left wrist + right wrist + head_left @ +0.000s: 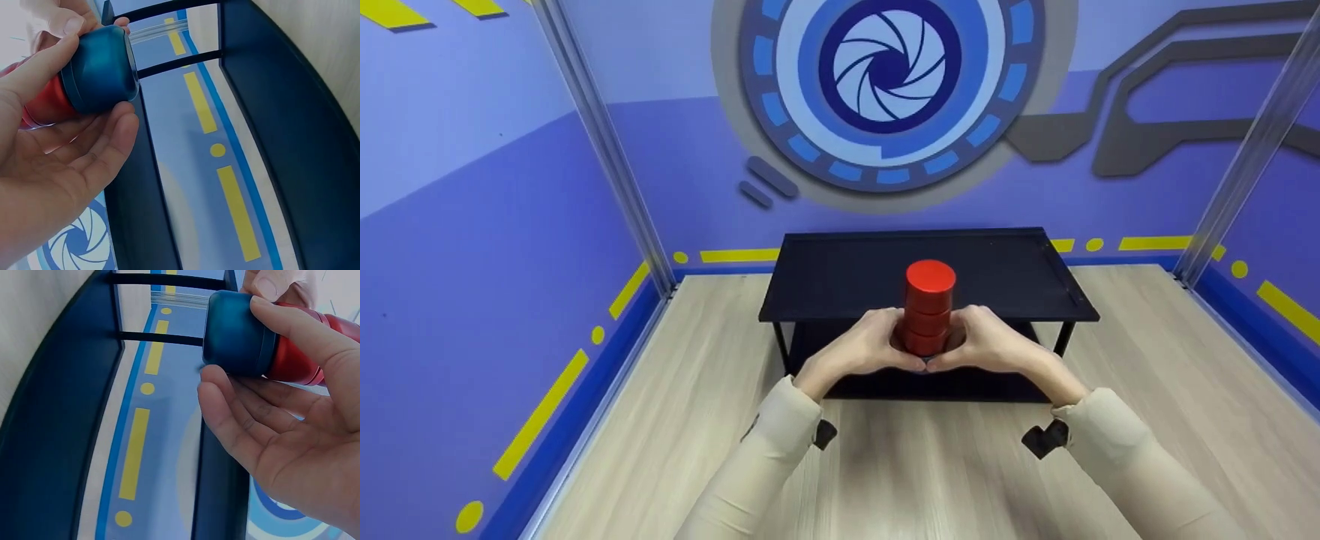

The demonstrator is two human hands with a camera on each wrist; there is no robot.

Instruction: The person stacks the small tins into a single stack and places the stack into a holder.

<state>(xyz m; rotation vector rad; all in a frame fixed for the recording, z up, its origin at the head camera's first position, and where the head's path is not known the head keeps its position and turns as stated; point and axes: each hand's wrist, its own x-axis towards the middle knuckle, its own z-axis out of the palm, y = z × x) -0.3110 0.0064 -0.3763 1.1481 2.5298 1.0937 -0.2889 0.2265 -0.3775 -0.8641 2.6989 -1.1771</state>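
Note:
In the head view, both hands hold an upright stack of red and blue cylinders (930, 292) before the black shelf (870, 270). Several red sections form its upper part. The lowest piece is a metallic blue cylinder (104, 67) with rounded edges, whose underside is off any surface. My left hand (874, 345) curves round the left side, its thumb on the blue piece. From the other side my right hand (994, 345) grips likewise; the right wrist view shows its thumb near where the blue cylinder (236, 334) meets a red section (295, 349). The thumb tips nearly meet.
The black two-level shelf stands on a light wood-grain tabletop (697, 450) with thin legs (1063, 339) at its corners. Behind it is a printed blue wall (675, 165). Metal posts (607, 150) rise at the back corners, and a left side panel (472, 262) borders the table.

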